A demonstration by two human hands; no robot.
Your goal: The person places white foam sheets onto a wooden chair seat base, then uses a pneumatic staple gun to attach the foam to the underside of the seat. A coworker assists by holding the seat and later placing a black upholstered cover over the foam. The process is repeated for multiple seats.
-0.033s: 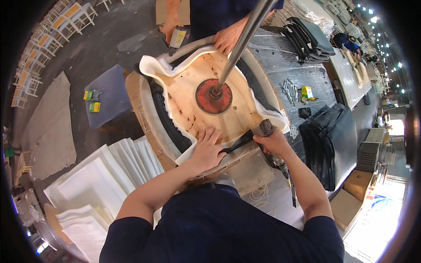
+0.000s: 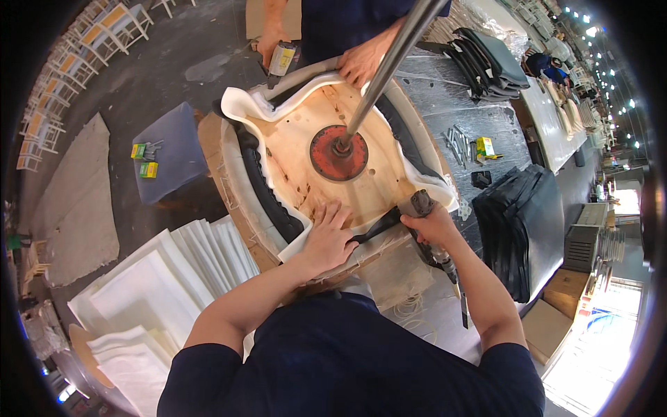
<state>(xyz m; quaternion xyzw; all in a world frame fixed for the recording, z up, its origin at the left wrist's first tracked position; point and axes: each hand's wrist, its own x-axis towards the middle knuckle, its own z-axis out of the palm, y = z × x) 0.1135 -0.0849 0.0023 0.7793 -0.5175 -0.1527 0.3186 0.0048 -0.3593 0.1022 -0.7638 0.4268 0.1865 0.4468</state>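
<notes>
A light wooden seat panel (image 2: 285, 139) lies in a padded ring-shaped holder (image 2: 233, 177). White padding (image 2: 243, 108) and gathered black cover material (image 2: 267, 191) surround its edge. From above, a metal rod (image 2: 389, 66) presses a round red plate (image 2: 323, 156) onto the panel's middle. My left hand (image 2: 330, 240) rests on the panel's near edge, fingers stretched out and somewhat spread. At the near right corner, my right hand (image 2: 436, 228) grips a staple gun (image 2: 418, 205), its nose by the black edge. An air hose fitting hangs below the gun.
Across from me, a co-worker's one hand (image 2: 361, 61) lies on the far edge; the other holds a staple gun (image 2: 281, 61). White foam sheets (image 2: 167, 271) stack at left, black covers (image 2: 521, 229) at right. Staple strips (image 2: 458, 144) and small boxes (image 2: 485, 147) lie on the table.
</notes>
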